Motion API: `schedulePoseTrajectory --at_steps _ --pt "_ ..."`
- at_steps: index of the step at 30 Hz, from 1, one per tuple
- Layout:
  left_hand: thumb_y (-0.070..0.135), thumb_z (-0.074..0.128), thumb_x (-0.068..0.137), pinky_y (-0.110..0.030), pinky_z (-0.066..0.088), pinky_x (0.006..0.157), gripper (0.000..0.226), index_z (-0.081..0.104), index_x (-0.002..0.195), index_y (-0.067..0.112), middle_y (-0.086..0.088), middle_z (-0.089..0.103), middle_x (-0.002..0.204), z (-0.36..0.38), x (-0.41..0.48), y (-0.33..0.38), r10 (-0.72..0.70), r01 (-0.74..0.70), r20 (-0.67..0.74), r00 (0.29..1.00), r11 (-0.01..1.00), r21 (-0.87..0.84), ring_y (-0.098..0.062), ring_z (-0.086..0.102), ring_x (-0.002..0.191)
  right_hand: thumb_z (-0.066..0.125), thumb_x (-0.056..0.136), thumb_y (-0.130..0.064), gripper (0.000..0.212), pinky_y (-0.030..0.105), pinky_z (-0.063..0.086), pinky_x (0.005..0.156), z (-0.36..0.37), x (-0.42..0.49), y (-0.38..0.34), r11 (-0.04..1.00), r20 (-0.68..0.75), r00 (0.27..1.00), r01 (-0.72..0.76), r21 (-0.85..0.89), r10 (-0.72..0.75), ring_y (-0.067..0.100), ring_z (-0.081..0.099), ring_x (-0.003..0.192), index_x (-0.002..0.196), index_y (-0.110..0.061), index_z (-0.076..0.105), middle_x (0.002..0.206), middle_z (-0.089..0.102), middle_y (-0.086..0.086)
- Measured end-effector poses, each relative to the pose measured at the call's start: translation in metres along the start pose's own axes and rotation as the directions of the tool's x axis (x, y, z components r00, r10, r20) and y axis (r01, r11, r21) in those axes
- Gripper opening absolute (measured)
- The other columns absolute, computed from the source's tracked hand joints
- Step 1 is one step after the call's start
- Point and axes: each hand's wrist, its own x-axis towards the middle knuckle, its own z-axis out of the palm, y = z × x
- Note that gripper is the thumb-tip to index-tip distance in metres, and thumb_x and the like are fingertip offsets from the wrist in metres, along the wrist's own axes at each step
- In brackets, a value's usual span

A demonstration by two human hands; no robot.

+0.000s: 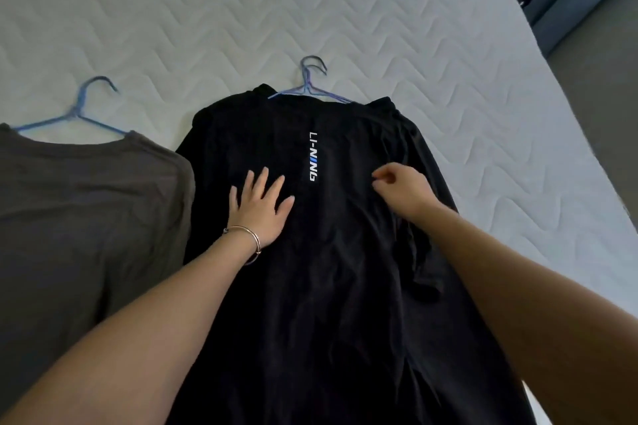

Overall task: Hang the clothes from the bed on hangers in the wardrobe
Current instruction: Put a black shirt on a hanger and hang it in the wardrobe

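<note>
The black shirt [345, 252] is soft and floppy, so lift it by its blue hanger [308, 88]. The left hand [260, 209] lies flat on it; the right hand [402, 188] curls, and I cannot tell if it pinches cloth

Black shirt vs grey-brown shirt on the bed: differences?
The black shirt bears white-and-blue lettering; the grey-brown shirt looks plain. The left hand lies flat on the black shirt and the right hand is at it; neither hand touches the grey-brown shirt. Both lie on the mattress; the blue left hanger and centre hanger show at their collars.
</note>
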Motion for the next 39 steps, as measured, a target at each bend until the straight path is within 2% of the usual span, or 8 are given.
schedulePoseTrajectory --at_steps 8,16,20,27,29,32,35,39 --pt "0.053 0.019 0.087 -0.049 0.007 0.113 0.06 0.018 0.143 0.03 0.0 0.019 0.155 0.055 0.033 -0.029 0.118 -0.049 -0.275 0.954 0.969 0.244 -0.02 0.005 0.143 0.046 0.092 -0.02 0.048 0.036 0.03 0.108 0.026 0.16 -0.044 0.945 -0.116 0.967 0.19 -0.267 -0.227 0.03 0.035 0.133 0.138 -0.008 0.038 0.144 0.037 0.014" --pt "0.05 0.029 0.086 -0.048 0.01 0.11 0.058 0.026 0.14 0.028 -0.001 0.027 0.151 0.062 0.037 -0.033 0.154 -0.059 -0.314 0.937 0.954 0.293 -0.022 0.014 0.139 0.048 0.092 -0.017 0.027 0.041 0.038 0.092 0.033 0.194 -0.056 0.863 -0.2 0.94 0.149 -0.483 -0.275 0.035 0.043 0.116 0.111 -0.004 0.062 0.123 0.049 0.017" --pt "0.05 0.03 0.085 -0.049 0.014 0.113 0.057 0.029 0.138 0.029 -0.002 0.034 0.149 0.063 0.037 -0.031 0.152 -0.063 -0.331 0.931 0.963 0.263 -0.022 0.016 0.139 0.047 0.092 -0.023 0.024 0.035 0.04 0.081 0.022 0.17 -0.066 0.936 -0.263 0.927 0.183 -0.3 -0.266 0.033 0.054 0.104 0.105 -0.009 0.061 0.112 0.06 0.014" --pt "0.05 0.031 0.09 -0.045 -0.006 0.116 0.056 0.018 0.143 0.036 0.009 0.003 0.157 0.037 0.031 -0.022 0.076 -0.066 -0.148 0.986 0.996 0.066 -0.013 -0.006 0.145 0.055 0.085 -0.028 0.017 0.022 0.039 0.059 -0.019 0.069 -0.065 0.954 -0.345 0.897 0.298 0.01 -0.277 0.012 0.051 0.068 0.096 -0.022 0.067 0.071 0.055 -0.006" --pt "0.046 0.035 0.092 -0.041 0.002 0.116 0.051 0.031 0.14 0.029 0.005 0.014 0.156 0.007 0.027 -0.015 0.01 -0.009 0.006 1.0 0.992 -0.129 -0.016 0.004 0.145 0.06 0.083 -0.026 0.012 0.017 0.039 0.055 -0.03 0.033 -0.061 0.945 -0.309 0.916 0.304 0.118 -0.256 0.007 0.048 0.057 0.09 -0.022 0.068 0.061 0.052 -0.009" --pt "0.033 0.04 0.094 -0.03 0.038 0.098 0.037 0.062 0.112 0.01 -0.01 0.062 0.123 -0.047 -0.01 0.011 -0.003 -0.034 -0.073 0.997 0.861 -0.508 -0.026 0.053 0.118 0.066 0.081 -0.024 0.006 0.015 0.038 0.057 -0.038 -0.024 -0.063 0.932 -0.241 0.938 0.301 0.202 -0.25 0.003 0.046 0.056 0.086 -0.02 0.068 0.061 0.052 -0.01" --pt "0.029 0.045 0.093 -0.031 0.044 0.097 0.03 0.061 0.112 0.013 -0.005 0.066 0.109 -0.092 -0.075 0.05 0.082 -0.243 -0.275 0.958 0.742 -0.625 -0.021 0.06 0.106 0.067 0.082 -0.02 0.009 0.004 0.037 0.052 -0.039 -0.087 -0.076 0.922 -0.203 0.95 0.285 0.262 -0.236 0.001 0.046 0.056 0.089 -0.016 0.07 0.062 0.053 -0.011" --pt "0.036 0.054 0.087 -0.039 0.045 0.101 0.033 0.054 0.11 0.013 0.005 0.063 0.089 -0.144 -0.16 0.089 0.016 -0.221 -0.241 0.971 0.46 -0.86 -0.017 0.061 0.099 0.065 0.083 -0.019 0.006 0.012 0.039 0.059 -0.041 -0.179 -0.097 0.916 -0.164 0.96 0.269 0.297 -0.228 0.0 0.049 0.059 0.087 -0.018 0.07 0.063 0.056 -0.014"
